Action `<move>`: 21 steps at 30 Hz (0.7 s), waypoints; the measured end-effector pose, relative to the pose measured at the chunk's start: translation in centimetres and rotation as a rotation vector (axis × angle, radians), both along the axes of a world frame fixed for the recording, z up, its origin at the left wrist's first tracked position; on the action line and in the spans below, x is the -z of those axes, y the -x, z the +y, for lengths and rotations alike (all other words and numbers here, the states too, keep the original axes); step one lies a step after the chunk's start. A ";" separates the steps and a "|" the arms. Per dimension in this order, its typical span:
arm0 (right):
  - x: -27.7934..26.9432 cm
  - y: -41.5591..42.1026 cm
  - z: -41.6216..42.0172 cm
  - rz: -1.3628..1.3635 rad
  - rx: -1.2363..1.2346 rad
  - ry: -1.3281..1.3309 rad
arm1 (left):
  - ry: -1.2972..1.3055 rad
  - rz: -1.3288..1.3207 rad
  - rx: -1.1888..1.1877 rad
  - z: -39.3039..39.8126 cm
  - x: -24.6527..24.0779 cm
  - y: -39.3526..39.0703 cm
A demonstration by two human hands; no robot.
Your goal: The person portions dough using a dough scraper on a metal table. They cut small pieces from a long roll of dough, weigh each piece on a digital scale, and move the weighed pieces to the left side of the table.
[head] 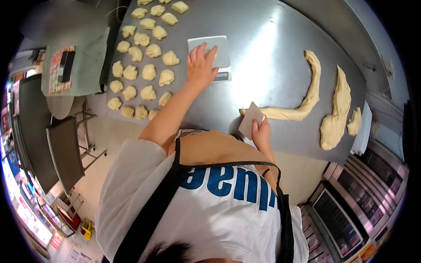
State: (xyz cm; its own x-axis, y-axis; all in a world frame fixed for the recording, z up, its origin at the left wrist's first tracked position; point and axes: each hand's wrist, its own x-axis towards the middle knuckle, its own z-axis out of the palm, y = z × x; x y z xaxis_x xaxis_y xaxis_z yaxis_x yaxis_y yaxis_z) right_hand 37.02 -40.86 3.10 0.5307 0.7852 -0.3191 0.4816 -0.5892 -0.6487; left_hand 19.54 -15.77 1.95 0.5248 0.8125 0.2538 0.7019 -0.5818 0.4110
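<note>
My left hand point(200, 67) is over the platform of a digital kitchen scale point(224, 44), its fingers around a small piece of dough point(215, 56) that they mostly hide. In my right hand point(262, 133) is a flat dough scraper point(248, 120), held by its edge and tilted. The blade stands at the left end of a long dough rope point(289, 114), which bends upward at the right; a short tip shows beyond the blade. Many separate dough pieces point(149, 72) lie in rough rows left of the scale.
A thick dough slab point(336, 115) and a smaller dough lump point(354, 121) rest near the right end of the metal worktable point(210, 108). Left of the table are a green-covered surface point(88, 72) and dark panels point(65, 151). Oven-like equipment point(338, 220) stands at lower right.
</note>
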 end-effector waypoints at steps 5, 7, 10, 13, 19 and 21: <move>-1.8 1.3 2.0 0.064 0.002 -0.026 | 0.290 -0.152 0.164 4.4 2.1 2.9; -2.9 2.2 2.6 0.051 -0.025 -0.044 | 0.571 -0.565 -0.157 5.9 4.4 3.8; -2.9 2.6 2.2 0.039 -0.019 -0.042 | 0.556 -0.890 -0.438 10.0 5.2 5.2; -2.6 2.2 1.5 0.021 -0.012 0.003 | 0.339 -0.392 -0.462 13.5 4.7 7.7; -3.3 1.1 2.2 -0.128 -0.022 -0.011 | -0.257 0.242 -0.377 12.5 4.1 7.9; -3.4 -0.9 2.2 -0.172 0.048 -0.057 | -0.131 -0.037 -0.225 8.7 0.8 4.9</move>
State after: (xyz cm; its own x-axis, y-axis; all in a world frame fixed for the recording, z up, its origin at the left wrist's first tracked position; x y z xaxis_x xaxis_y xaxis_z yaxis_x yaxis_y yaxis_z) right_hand 37.93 -38.62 6.53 0.6111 0.7717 -0.1761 0.5606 -0.5791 -0.5920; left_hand 14.60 -7.12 1.11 0.3231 0.8667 0.3801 0.8057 -0.4626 0.3700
